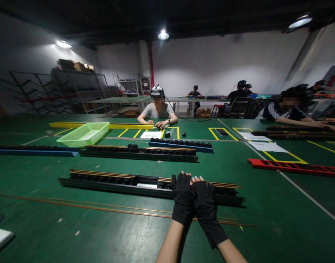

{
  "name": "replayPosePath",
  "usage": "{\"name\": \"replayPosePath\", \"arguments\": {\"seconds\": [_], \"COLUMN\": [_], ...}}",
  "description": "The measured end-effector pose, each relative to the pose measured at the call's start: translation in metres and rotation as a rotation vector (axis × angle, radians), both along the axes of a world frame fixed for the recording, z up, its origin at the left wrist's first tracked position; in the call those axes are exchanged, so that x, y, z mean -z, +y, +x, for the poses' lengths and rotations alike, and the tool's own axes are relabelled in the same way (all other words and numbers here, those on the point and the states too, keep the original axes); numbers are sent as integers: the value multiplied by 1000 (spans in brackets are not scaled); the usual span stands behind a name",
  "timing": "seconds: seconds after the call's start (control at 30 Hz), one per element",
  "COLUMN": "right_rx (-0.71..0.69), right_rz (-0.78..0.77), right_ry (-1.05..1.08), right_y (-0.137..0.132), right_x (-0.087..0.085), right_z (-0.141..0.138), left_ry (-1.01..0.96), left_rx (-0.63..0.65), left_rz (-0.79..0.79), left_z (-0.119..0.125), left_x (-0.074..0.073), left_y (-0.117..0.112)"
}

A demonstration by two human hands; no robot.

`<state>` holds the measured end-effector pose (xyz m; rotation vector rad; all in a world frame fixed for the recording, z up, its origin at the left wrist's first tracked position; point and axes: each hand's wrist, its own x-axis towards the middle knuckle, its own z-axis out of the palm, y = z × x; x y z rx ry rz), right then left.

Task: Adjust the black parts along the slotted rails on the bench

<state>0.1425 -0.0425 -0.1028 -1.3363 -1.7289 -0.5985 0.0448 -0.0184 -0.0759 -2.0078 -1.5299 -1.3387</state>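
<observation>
A long black rail [115, 185] lies across the table in front of me, with black blocks and thin copper-coloured rods [101, 173] along its top. Toward its right part, my left hand [183, 193] and my right hand [205, 199] rest side by side, touching each other. Both wear black fingerless gloves. Their fingers stretch forward over the rail and its rods, bare fingertips past the far edge. My thumbs and whatever lies under my palms are hidden. A white strip [147, 186] shows inside the rail, left of my hands.
Loose long copper rods [101, 209] lie nearer me, passing behind my wrists. Farther off are another black rail [140, 153], blue rails [181, 145], a red rail [293, 168] and a green basket [86, 134]. A co-worker [158, 109] sits opposite; another person [282, 109] leans in at right.
</observation>
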Motion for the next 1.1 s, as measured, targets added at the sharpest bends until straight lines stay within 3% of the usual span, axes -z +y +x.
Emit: {"name": "replayPosePath", "arguments": {"seconds": [0.33,0.5,0.7,0.83,1.0,1.1], "right_rx": [16,42,57,56,39,-39], "right_rz": [50,85,106,79,-56,-127], "right_ry": [-25,-144,-199,-194,-239,-288], "right_y": [3,6,10,5,-13,-18], "right_x": [4,9,8,-4,-32,-54], "right_z": [-2,5,9,8,19,37], "left_ry": [53,96,399,584,559,534], "left_rx": [-22,14,207,349,367,362], "left_rz": [-6,-25,-58,-58,-78,-97], "left_z": [-3,-8,-32,-49,-52,-49], "left_x": [-1,-3,-30,-49,-55,-59], "left_y": [-1,1,7,13,18,18]}}
